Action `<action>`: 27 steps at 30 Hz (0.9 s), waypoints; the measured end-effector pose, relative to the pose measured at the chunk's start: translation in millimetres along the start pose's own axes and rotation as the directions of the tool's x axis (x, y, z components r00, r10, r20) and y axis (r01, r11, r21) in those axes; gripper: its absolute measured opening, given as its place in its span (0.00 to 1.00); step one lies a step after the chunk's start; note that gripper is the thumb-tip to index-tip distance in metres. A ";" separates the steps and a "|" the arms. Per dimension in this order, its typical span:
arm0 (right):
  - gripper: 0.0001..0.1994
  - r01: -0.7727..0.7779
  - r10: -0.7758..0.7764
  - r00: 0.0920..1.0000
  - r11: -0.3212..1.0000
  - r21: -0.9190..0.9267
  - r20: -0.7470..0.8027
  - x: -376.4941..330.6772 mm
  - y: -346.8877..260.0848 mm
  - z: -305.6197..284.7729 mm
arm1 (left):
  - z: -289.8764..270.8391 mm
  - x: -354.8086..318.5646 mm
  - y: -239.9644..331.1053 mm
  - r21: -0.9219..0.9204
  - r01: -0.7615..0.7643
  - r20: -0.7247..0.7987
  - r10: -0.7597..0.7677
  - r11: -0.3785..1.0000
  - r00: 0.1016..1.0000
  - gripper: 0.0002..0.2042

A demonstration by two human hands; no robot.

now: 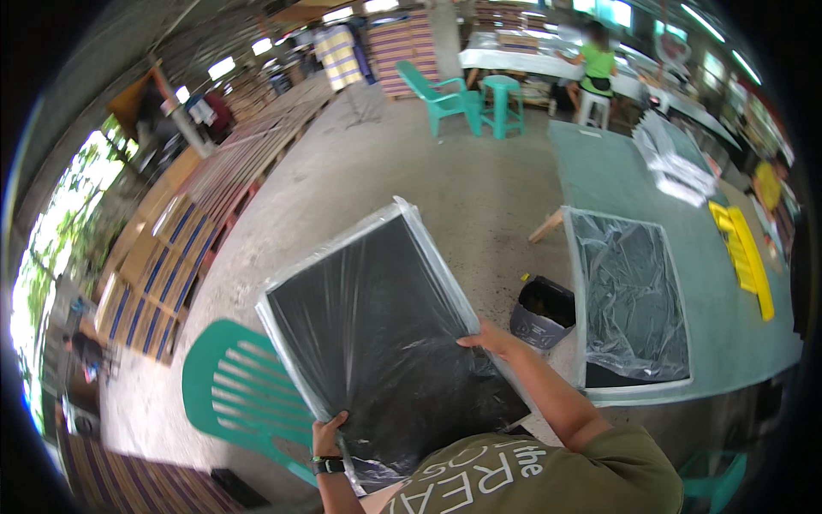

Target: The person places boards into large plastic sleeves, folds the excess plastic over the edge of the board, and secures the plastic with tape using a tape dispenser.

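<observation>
In front of me, tilted above the floor, is a large rectangular black panel (368,317) with a white frame, wrapped in clear plastic film. My left hand (327,435) grips its near left edge, thumb on the front face. On the right edge my right hand (488,339) is closed round the frame, thumb also on the front. Loose film bunches at the panel's near end, and its underside is hidden. A similar white-framed black panel (632,295) lies on the green table (728,360) to my right, with wrinkled clear film over it.
A green plastic chair (227,377) stands at left. Beside the table is a dark bin (542,313). The table also bears a yellow object (741,257) and white sheets (672,158). Cartons (158,274) are stacked far left. Another person (597,64) sits at the back.
</observation>
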State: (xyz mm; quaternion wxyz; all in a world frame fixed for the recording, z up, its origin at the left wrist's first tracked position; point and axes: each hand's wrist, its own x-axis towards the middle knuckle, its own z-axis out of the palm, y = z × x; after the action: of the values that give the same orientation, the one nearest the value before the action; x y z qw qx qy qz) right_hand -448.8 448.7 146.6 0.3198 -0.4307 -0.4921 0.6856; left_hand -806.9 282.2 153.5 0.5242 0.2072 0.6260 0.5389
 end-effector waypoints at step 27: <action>0.23 0.167 -0.125 0.835 0.985 0.031 -0.535 330.8 -105.0 -360.4 | 445.0 514.6 156.1 0.380 -0.157 0.364 0.008 0.911 0.931 0.25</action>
State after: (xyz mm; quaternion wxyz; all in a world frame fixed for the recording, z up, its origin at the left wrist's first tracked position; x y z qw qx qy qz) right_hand -261.4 910.6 102.9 0.5110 -0.5521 -0.3895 0.5315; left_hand -650.7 962.0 128.0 0.5507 0.4310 0.6092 0.3740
